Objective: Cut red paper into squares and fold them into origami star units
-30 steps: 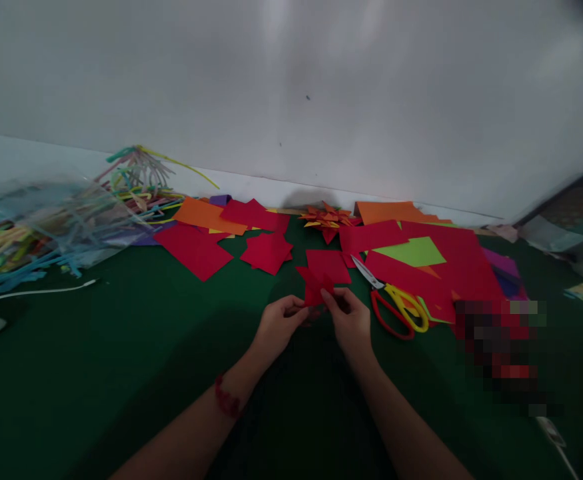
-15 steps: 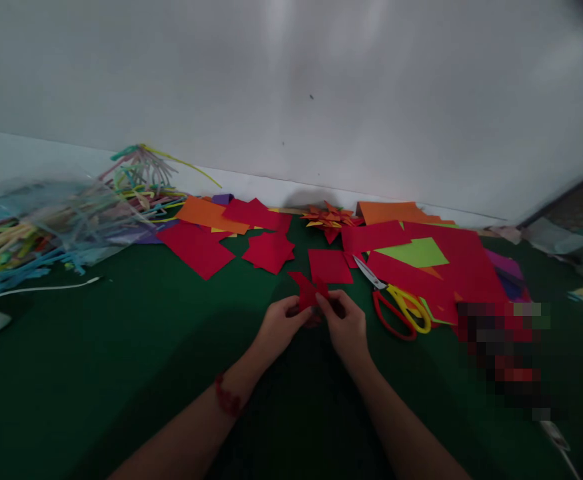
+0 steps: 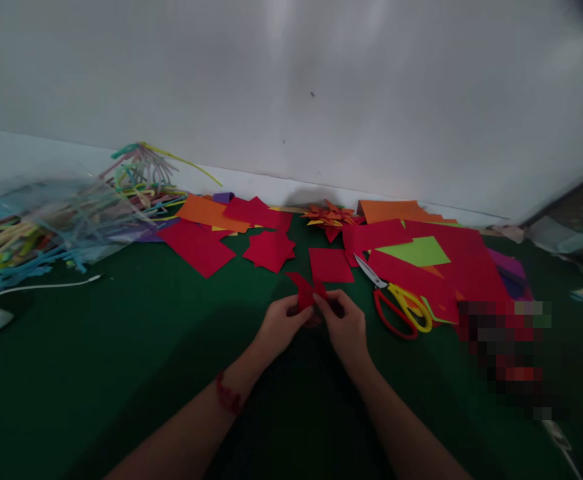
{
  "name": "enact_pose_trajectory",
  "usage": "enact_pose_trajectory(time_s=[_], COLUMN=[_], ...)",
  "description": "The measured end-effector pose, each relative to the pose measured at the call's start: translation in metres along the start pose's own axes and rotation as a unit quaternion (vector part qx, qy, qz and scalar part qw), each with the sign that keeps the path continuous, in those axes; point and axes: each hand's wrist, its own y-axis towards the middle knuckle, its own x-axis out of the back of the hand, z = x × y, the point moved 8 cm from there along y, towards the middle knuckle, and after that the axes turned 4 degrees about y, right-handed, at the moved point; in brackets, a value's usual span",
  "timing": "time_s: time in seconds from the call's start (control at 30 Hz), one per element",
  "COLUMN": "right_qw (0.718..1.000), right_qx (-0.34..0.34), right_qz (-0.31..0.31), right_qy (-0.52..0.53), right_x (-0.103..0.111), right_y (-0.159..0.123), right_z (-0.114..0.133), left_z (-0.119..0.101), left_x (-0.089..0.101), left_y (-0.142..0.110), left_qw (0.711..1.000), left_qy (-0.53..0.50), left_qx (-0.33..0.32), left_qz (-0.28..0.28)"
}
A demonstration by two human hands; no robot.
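A folded piece of red paper (image 3: 305, 292) is pinched between both hands above the green tabletop. My left hand (image 3: 282, 325) grips its left and lower side, thumb on top. On the other side, my right hand (image 3: 345, 325) presses thumb and finger against the paper's right part. Pointed flaps stick up beyond the fingers; the lower part is mostly covered by them. Just past the hands lies a red paper square (image 3: 330, 265). Scissors (image 3: 396, 301) with one red and one yellow handle rest to the right of my right hand.
A folded orange-red paper flower (image 3: 330, 217) sits near the wall. Red sheets (image 3: 471, 260) and a green piece (image 3: 416, 252) lie right. More red squares (image 3: 270, 251) and an orange sheet (image 3: 214, 215) are left, beside pipe cleaners (image 3: 144, 167) and a plastic bag (image 3: 86, 207).
The upper flaps of the red paper bend slightly differently, with the left one tipped a little further left. Both hands keep nearly the same place and grip.
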Motion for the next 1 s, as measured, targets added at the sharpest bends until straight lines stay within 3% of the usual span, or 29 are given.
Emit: enact_pose_trajectory(time_s=[0.27,0.47,0.57,1.0], right_qw=[0.996,0.994,0.992,0.994], right_qx=[-0.053,-0.067,-0.075,-0.050], right_qz=[0.019,-0.074,-0.087,-0.049], right_qy=[0.065,0.053,0.048,0.086], right_x=[-0.003,0.021,0.026,0.013], right_y=[0.003,0.011,0.012,0.008], right_z=[-0.009,-0.018,-0.019,-0.015], left_z=[-0.007,0.000,0.001,0.001], left_x=[0.001,-0.001,0.000,0.000], left_y=[-0.002,-0.001,0.000,0.000], left_qw=[1.000,1.000,1.000,0.999], left_qy=[0.007,-0.005,-0.007,-0.024], left_qx=[-0.012,0.004,0.010,0.021], left_qz=[-0.021,-0.007,-0.012,-0.016])
